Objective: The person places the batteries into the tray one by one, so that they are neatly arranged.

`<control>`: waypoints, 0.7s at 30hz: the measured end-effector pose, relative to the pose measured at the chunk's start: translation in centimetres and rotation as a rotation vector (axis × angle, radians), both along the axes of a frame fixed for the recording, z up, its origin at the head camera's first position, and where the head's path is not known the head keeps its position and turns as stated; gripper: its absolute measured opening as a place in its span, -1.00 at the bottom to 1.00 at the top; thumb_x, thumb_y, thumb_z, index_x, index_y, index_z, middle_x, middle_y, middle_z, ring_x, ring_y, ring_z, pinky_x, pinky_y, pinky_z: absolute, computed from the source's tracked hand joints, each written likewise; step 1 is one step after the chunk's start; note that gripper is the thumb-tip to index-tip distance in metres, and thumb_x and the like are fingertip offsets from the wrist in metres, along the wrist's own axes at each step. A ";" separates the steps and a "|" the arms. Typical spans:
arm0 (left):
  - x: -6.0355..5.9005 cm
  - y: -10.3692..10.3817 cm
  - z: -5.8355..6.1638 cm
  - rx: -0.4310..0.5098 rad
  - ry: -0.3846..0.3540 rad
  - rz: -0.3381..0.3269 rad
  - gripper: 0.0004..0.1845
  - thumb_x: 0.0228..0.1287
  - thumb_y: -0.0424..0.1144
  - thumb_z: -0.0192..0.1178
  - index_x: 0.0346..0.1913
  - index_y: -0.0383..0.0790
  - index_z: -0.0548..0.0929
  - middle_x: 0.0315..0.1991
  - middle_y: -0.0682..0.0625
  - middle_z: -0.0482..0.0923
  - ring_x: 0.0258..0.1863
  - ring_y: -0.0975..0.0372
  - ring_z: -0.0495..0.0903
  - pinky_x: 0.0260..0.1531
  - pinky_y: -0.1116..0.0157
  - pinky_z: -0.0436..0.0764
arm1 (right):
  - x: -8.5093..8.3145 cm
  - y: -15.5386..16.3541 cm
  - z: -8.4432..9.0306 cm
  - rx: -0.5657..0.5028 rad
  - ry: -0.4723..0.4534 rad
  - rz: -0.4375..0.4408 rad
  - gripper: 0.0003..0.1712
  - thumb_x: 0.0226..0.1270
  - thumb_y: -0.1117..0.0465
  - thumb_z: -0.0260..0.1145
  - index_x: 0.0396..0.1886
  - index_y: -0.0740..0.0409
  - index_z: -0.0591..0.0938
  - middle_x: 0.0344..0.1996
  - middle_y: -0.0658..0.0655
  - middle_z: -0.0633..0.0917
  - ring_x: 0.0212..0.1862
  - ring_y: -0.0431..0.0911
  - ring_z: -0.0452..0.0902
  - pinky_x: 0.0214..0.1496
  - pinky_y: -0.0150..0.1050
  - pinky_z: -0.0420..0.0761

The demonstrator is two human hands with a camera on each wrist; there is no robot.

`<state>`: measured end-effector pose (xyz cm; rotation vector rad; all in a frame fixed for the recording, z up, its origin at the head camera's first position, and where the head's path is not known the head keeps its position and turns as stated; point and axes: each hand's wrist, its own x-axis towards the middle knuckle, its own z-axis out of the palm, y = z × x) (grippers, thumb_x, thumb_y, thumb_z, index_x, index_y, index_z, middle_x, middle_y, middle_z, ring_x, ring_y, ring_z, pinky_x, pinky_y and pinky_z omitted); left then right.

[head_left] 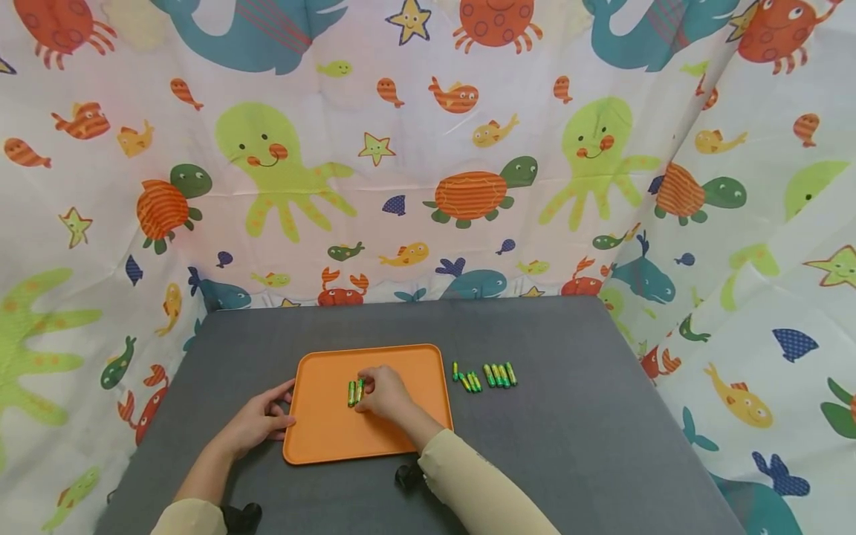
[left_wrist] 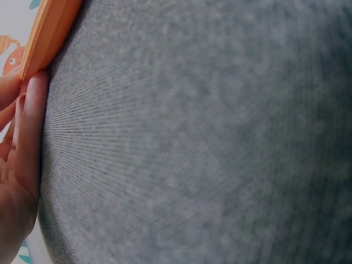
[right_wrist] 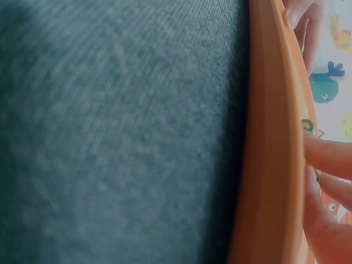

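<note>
One battery (head_left: pixel 360 391) is pinched by the right hand (head_left: pixel 389 395); left hand (head_left: pixel 257 422) grips the tray (head_left: pixel 328 431), underside finger (left_wrist: pixel 36 96) clear only in left-wrist view.

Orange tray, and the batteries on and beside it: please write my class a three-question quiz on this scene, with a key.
1. True or false: the left hand touches the orange tray.
2. In the head view, the batteries off the tray lie: A) left of it; B) right of it; C) below it in the picture.
3. Fill in: the right hand pinches a ____ on the tray.

Key: 1 true; 2 B; 3 battery.
</note>
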<state>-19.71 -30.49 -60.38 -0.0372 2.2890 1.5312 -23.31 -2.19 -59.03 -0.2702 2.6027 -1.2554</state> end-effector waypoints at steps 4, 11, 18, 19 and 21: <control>0.0 0.0 -0.1 -0.007 0.005 0.003 -0.11 0.26 -0.33 0.39 0.59 -0.12 0.17 0.11 -0.16 0.35 -0.25 0.09 0.54 -0.31 0.17 0.73 | 0.0 0.0 0.0 -0.012 -0.003 0.003 -0.24 -0.08 0.35 0.67 0.22 0.11 0.64 -0.21 0.01 0.60 -0.27 -0.21 0.42 -0.27 -0.37 0.49; 0.0 0.1 0.0 -0.011 0.005 0.011 -0.11 0.26 -0.33 0.39 0.59 -0.11 0.17 0.12 -0.16 0.35 -0.25 0.09 0.54 -0.31 0.17 0.73 | 0.1 0.1 0.0 -0.027 -0.015 0.001 -0.24 -0.06 0.36 0.66 0.24 0.07 0.63 -0.21 -0.01 0.59 -0.26 -0.20 0.42 -0.28 -0.35 0.50; 0.1 0.1 0.0 -0.004 -0.002 0.011 -0.11 0.27 -0.34 0.38 0.59 -0.11 0.17 0.12 -0.17 0.35 -0.26 0.09 0.54 -0.31 0.17 0.73 | 0.1 0.4 0.0 -0.064 -0.031 -0.001 -0.17 -0.08 0.41 0.65 0.29 0.09 0.60 -0.13 -0.01 0.64 -0.20 -0.18 0.48 -0.22 -0.32 0.57; 0.1 0.1 0.0 -0.005 -0.001 0.009 -0.11 0.27 -0.34 0.38 0.59 -0.11 0.17 0.12 -0.17 0.35 -0.26 0.09 0.54 -0.31 0.17 0.73 | 0.2 0.4 0.1 -0.066 -0.032 -0.001 -0.15 -0.08 0.41 0.65 0.30 0.09 0.59 -0.12 -0.01 0.65 -0.19 -0.17 0.48 -0.21 -0.32 0.57; 0.1 0.0 0.1 -0.005 0.000 0.006 -0.11 0.26 -0.34 0.38 0.59 -0.11 0.17 0.12 -0.17 0.35 -0.25 0.09 0.54 -0.31 0.17 0.73 | 0.3 0.5 0.2 -0.063 -0.031 0.002 -0.12 -0.08 0.41 0.66 0.33 0.08 0.56 -0.11 0.00 0.65 -0.17 -0.17 0.49 -0.19 -0.31 0.58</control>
